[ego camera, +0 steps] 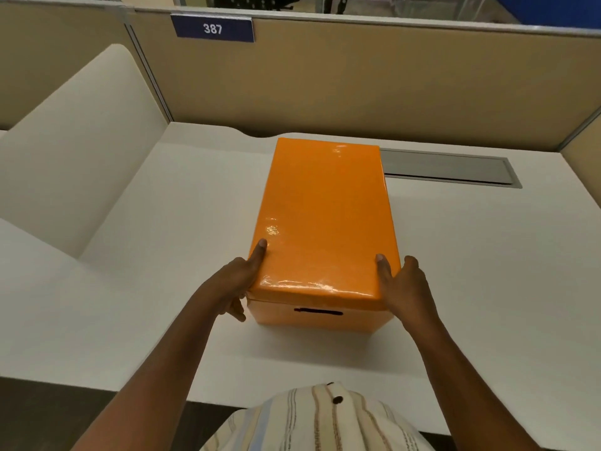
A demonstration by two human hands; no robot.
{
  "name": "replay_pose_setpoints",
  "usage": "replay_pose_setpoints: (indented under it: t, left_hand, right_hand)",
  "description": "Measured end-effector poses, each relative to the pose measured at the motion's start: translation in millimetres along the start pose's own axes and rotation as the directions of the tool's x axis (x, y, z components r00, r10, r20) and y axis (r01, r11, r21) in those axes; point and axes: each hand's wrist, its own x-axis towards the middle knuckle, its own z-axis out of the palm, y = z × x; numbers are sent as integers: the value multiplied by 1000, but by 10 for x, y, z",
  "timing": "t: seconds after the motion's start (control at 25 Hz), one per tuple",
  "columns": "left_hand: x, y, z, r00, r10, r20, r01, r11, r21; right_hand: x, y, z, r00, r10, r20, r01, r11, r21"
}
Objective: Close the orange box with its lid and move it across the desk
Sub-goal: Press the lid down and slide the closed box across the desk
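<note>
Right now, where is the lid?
In the head view, the lid sits on the orange box mid-desk, held at its near corners by the left hand and right hand, beside the grey cable tray.

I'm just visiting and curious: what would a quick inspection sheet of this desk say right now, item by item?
Surface: white desk, with a grey metal flap set into it near the back.
Job's things: orange box stands on the desk, its lid already seated on top; a dark slot shows in the near face.
Clutter: nothing seen.
Hands: left hand and right hand clasp the lid's near corners, thumbs on top.
Cables: nothing seen.
Surroundings: beige partition walls, a blue sign reading 387, a white side divider.
</note>
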Motion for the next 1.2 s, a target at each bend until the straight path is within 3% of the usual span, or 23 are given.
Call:
replay_pose_setpoints:
  t: [0.16, 0.4, 0.64, 0.8, 1.0, 1.2]
  left_hand:
    - [-49, -92, -53, 998, 41, 56, -38, 998, -55]
    - [20, -169, -41, 994, 97, -44, -101, 992, -82]
    - [66, -244, 45, 973, 103, -205, -121, 990, -72]
    - [87, -336, 138, 918, 242, -315, -216, 970, 115]
    - [109, -400, 201, 883, 340, -323, -218, 907, 361]
    - [78, -283, 232, 830, 451, -329, -326, 870, 370]
  right_hand:
    - [-24, 18, -112, 993, 41, 113, -59, 986, 158]
    - [-50, 122, -221, 974, 41, 223, -116, 936, 332]
    - [-48, 232, -95, 986, 9, 169, -68, 934, 350]
    - [-26, 278, -57, 994, 0, 113, -41, 930, 365]
    - [-57, 278, -52, 989, -95, 112, 60, 958, 281]
    - [12, 276, -60, 983, -137, 123, 118, 982, 148]
